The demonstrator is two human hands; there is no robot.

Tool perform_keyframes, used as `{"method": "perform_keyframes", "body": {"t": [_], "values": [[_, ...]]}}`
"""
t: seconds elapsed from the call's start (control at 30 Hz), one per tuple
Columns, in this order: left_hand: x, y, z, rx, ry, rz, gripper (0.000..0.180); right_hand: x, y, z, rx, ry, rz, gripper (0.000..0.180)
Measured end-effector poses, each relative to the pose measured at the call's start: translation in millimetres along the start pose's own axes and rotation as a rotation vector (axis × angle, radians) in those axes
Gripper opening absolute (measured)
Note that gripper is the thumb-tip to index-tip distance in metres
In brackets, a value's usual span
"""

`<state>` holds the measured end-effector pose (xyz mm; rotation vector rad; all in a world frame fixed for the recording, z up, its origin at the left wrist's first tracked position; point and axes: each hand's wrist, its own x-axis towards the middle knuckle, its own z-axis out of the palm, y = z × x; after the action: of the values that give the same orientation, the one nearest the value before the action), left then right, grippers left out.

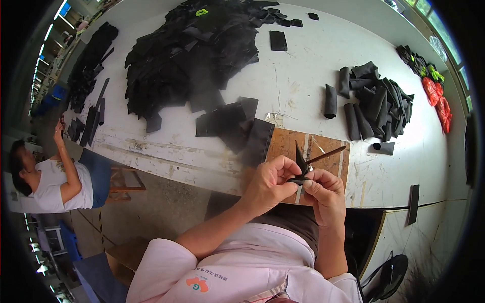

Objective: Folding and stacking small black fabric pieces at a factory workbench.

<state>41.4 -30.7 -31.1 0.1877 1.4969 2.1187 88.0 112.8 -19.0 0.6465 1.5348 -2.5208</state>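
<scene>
Two bare hands meet over the near edge of a long white table [313, 65], its paint scuffed and stained along the front. The left hand [268, 184] and the right hand [323, 194] both pinch a small black fabric piece [301, 169], fingers closed on it from either side, just above a brown wooden board [285, 144] lying on the tabletop. A thin brown stick [327, 154] slants up from the right hand across that board.

Beyond the board a big heap of flat black pieces [192, 55] spreads over the far left of the table. To the right lies a pile of rolled black tubes [376, 103], and red and green items [438, 98] sit near the far right edge by the windows. A seated person in a white shirt [55, 184] is at the left, beside the table, over a bare concrete floor [161, 207].
</scene>
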Motion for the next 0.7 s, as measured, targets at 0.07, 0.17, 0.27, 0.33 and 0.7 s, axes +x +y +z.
{"method": "perform_keyframes", "body": {"t": [0.07, 0.17, 0.27, 0.33, 0.7], "values": [[1.6, -5.6, -2.8, -0.015, 0.052, -0.021, 0.018, 3.4, 4.9, -4.6, 0.078, -0.059, 0.084, 0.003], [4.9, -10.6, 1.8, 0.152, 0.177, 0.012, 0.014, 7.4, 13.9, -5.0, 0.386, -0.208, 0.244, 0.004], [5.0, -9.2, 11.4, 0.490, 0.416, 0.321, 0.011, 8.8, 15.6, 2.7, 0.351, -0.205, 0.154, 0.005], [4.8, -13.2, 4.4, 0.218, 0.313, 0.169, 0.013, 12.0, 17.4, 0.5, 0.316, -0.167, 0.117, 0.006], [-8.8, 23.3, 14.8, -0.156, -0.235, 0.060, 0.035, 8.0, 10.3, -3.4, 0.231, -0.263, -0.377, 0.015]]}}
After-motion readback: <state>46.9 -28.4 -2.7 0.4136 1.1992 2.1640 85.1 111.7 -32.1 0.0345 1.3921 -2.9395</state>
